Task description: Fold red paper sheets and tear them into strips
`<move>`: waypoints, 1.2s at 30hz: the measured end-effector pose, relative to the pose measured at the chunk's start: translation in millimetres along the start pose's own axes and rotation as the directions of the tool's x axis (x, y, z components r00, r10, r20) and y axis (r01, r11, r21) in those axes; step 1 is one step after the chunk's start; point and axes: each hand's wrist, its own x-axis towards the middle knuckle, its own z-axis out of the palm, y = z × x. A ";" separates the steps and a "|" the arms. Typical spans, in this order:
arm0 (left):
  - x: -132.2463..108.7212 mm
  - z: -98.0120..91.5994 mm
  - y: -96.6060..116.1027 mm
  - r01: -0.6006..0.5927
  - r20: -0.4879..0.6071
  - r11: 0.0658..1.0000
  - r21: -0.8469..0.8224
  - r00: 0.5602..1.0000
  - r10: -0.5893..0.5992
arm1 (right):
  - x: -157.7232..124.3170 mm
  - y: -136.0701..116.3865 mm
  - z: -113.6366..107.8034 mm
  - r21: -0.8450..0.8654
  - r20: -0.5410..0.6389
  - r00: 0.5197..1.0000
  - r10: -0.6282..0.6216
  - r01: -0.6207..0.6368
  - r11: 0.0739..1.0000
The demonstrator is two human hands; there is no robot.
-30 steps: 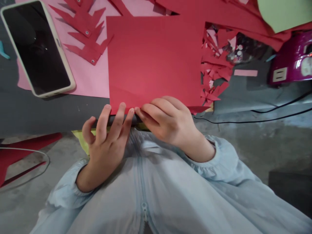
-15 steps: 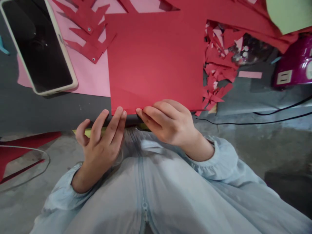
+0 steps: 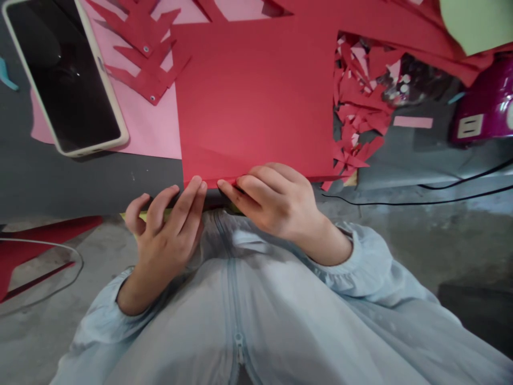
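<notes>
A large red paper sheet (image 3: 256, 96) lies flat on the dark table (image 3: 80, 182), its near edge at the table's front. My left hand (image 3: 168, 224) has its fingers bent, with the fingertips pressed against the sheet's near edge. My right hand (image 3: 272, 200) is curled over the same edge just to the right, fingers together and pinching the red paper. The two hands almost touch at the fingertips.
A phone (image 3: 64, 75) with a dark screen lies at the back left on pink paper (image 3: 148, 128). Red cut-out shapes (image 3: 140, 59) sit beside it. Red scraps (image 3: 356, 107) pile at the right, near a purple device (image 3: 484, 101). Black cables (image 3: 420, 200) run right.
My left hand's fingers have drawn closer together and shifted slightly left along the paper's edge. The right hand's fingertips have crept a little left along it. The sheet has barely moved.
</notes>
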 end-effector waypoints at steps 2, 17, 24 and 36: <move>-0.7 0.1 -1.4 0.008 0.000 1.000 -0.016 1.000 -0.008 | 0.0 0.5 1.1 0.001 -0.004 1.000 -0.010 0.010 1.000; -2.6 -0.2 -4.8 0.000 -0.034 1.000 0.006 0.999 0.000 | -5.2 3.7 6.4 0.083 -0.027 0.999 0.042 -0.040 0.996; -3.2 -0.1 -0.9 -0.015 -0.028 0.996 0.090 0.999 0.018 | -7.2 2.4 6.2 0.100 0.003 0.997 0.076 -0.076 0.992; 9.1 1.6 35.8 0.175 -0.074 0.971 0.163 0.984 -0.164 | -7.2 4.0 4.6 0.122 0.004 0.998 0.068 -0.068 0.990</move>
